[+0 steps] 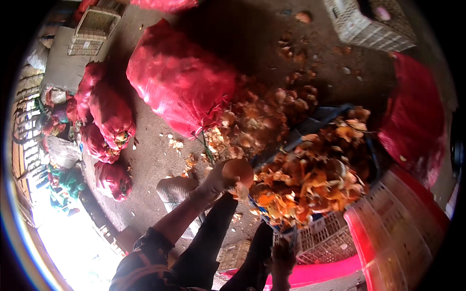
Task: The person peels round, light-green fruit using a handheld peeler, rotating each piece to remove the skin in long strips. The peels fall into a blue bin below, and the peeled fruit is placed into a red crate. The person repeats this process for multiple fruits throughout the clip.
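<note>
My left hand [221,179] grips a pale orange-brown onion [237,170] with loose skin at its underside, at the left edge of a pile of onion skins [306,184] in a dark blue container [301,131]. My right hand [281,259] hangs low near a plastic crate [325,242] below the pile; it is dim and blurred, so its fingers are unclear. A large red mesh sack [174,77] lies just ahead, with scattered peels beside its mouth.
Several smaller red sacks [109,111] lie at left. Another red sack [412,116] is at right. Plastic crates [369,29] stand at the back. A red-edged plastic panel or crate [393,228] is close on my right. A striped pale sack [172,194] rests by my legs.
</note>
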`<state>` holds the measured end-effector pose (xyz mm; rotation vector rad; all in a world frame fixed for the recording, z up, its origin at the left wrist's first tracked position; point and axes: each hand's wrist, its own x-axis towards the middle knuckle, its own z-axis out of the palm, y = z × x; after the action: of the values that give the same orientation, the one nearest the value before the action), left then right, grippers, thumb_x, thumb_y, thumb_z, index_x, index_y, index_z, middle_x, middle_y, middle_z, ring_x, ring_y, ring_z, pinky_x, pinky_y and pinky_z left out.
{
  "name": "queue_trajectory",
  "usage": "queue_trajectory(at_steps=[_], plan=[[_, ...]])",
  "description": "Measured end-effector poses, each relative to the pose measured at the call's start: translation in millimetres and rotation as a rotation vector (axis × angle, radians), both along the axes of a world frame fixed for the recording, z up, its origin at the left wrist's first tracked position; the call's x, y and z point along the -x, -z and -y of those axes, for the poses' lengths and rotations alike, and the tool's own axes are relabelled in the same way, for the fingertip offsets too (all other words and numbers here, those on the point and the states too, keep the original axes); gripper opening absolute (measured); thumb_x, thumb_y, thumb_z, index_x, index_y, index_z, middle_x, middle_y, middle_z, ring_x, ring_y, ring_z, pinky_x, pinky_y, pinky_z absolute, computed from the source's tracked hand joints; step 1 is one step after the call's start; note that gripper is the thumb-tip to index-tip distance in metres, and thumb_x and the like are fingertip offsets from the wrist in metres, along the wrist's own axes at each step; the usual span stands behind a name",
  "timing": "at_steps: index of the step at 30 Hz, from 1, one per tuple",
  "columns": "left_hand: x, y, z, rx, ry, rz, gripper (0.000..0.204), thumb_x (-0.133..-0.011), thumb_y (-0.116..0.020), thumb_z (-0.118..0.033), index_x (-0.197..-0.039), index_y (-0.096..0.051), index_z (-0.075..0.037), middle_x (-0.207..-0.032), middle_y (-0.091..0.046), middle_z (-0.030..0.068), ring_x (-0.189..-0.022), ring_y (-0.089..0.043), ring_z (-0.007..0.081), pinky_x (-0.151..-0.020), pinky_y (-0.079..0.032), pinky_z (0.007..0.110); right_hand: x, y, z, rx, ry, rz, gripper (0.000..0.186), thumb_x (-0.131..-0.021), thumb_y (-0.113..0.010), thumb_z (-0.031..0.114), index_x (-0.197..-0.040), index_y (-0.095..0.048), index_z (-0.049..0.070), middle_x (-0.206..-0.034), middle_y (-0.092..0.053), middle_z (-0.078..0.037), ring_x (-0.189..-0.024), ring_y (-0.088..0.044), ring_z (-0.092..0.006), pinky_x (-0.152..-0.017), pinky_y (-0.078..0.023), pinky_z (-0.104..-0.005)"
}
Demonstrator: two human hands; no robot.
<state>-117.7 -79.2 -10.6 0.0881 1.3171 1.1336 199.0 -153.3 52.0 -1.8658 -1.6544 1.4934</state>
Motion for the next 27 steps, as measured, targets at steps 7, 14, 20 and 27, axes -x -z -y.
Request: queue_trajectory(at_steps=[7, 14, 20, 27], plan=[[32, -51, -9, -0.181, 0.21, 0.221, 0.083, -0.069, -0.077, -0.036, -0.13, -0.039, 0.006, -0.118, -0.057, 0.0129, -0.108, -0.057, 0.0223, -0.094, -0.044, 0.035, 126, -47, -134, 0.429, 0.264, -0.441, 0.06, -0.079, -0.067, 0.014, -0.131, -0.039, 0.003, -0.103, -0.058, -0.009, -0.055, -0.055, -0.009, -0.044, -0.047, -0.0217], [35, -69, -26, 0.015, 0.465, -0.168, 0.049, -0.08, -0.066, -0.044, -0.105, -0.063, -0.002, -0.101, -0.063, 0.0058, -0.092, -0.057, 0.0123, -0.082, -0.044, 0.031, 180, 48, -107, 0.9, 0.386, -0.926, 0.049, -0.073, -0.075, 0.034, -0.111, -0.052, 0.013, -0.073, -0.056, 0.001, -0.048, -0.051, -0.0092, -0.037, -0.041, -0.0214], [20, -77, -8, 0.385, 0.644, -0.956, 0.066, -0.073, -0.067, -0.051, -0.118, -0.055, -0.004, -0.12, -0.054, 0.0158, -0.104, -0.056, 0.0284, -0.085, -0.044, 0.038, 175, 68, -79, 0.78, 0.513, -1.045, 0.071, -0.068, -0.076, 0.033, -0.126, -0.038, 0.016, -0.099, -0.055, -0.002, -0.075, -0.055, -0.0135, -0.058, -0.046, -0.0251], [-40, -117, -30, 0.022, 0.181, -0.664, 0.088, -0.075, -0.067, -0.05, -0.136, -0.029, 0.002, -0.128, -0.046, 0.0176, -0.117, -0.046, 0.0271, -0.095, -0.039, 0.034, 151, 5, -122, 0.388, 0.379, -1.057, 0.095, -0.068, -0.066, 0.014, -0.146, -0.01, 0.015, -0.129, -0.046, -0.014, -0.112, -0.05, -0.0246, -0.091, -0.045, -0.0321]])
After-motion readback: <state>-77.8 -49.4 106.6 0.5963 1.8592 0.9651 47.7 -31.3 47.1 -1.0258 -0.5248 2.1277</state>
